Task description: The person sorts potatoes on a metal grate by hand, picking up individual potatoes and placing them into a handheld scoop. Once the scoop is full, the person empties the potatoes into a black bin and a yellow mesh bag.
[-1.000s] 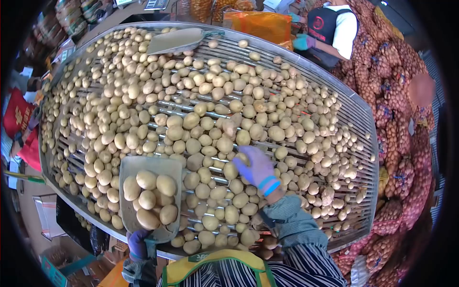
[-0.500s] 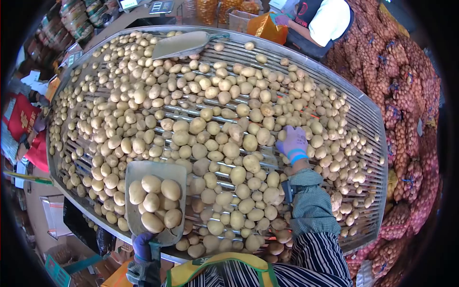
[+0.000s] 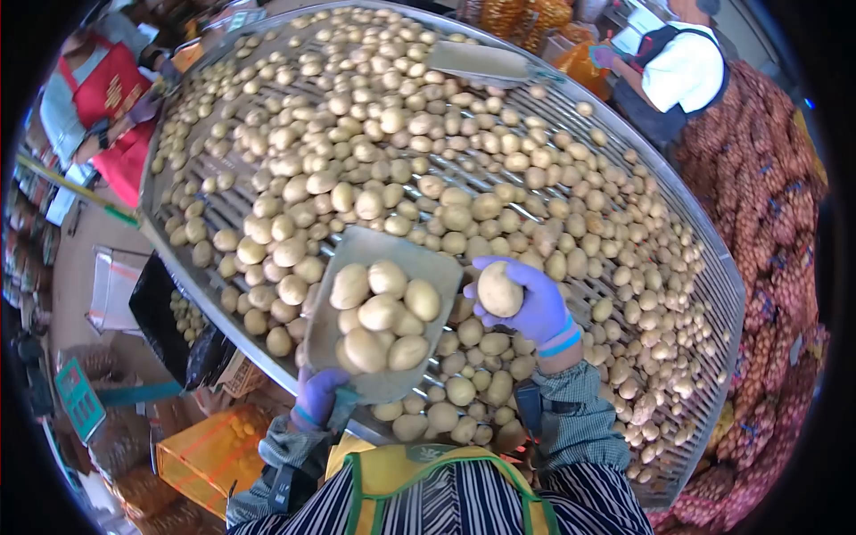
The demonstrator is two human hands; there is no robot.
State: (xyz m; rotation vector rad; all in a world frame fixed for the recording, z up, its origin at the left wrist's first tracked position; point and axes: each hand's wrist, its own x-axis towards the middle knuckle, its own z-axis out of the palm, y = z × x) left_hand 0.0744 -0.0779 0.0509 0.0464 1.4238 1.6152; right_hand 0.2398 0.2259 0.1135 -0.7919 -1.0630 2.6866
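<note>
My left hand [image 3: 318, 397], in a purple glove, is closed around the handle of a pale metal scoop [image 3: 361, 245]. Several large potatoes [image 3: 381, 312] lie piled in the scoop, which is held over the near side of a slatted metal table. Just right of the scoop, my right hand [image 3: 542, 310], also gloved, grips a single round potato [image 3: 499, 290] with fingers curled around it. Loose potatoes [image 3: 486, 207] of mixed sizes spread beneath and around both hands.
A second scoop [image 3: 481, 62] rests at the table's far rim [image 3: 615, 107]. Co-workers stand at far left, in a red apron [image 3: 111, 98], and far right [image 3: 682, 71]. Filled net sacks [image 3: 758, 178] pile up on the right. An orange bag [image 3: 214, 455] and black bag [image 3: 183, 325] sit near left.
My right hand has come up from the potatoes on the slats and moved towards the scoop, now with a potato in it. The view has shifted, and the loaded scoop appears farther right and higher.
</note>
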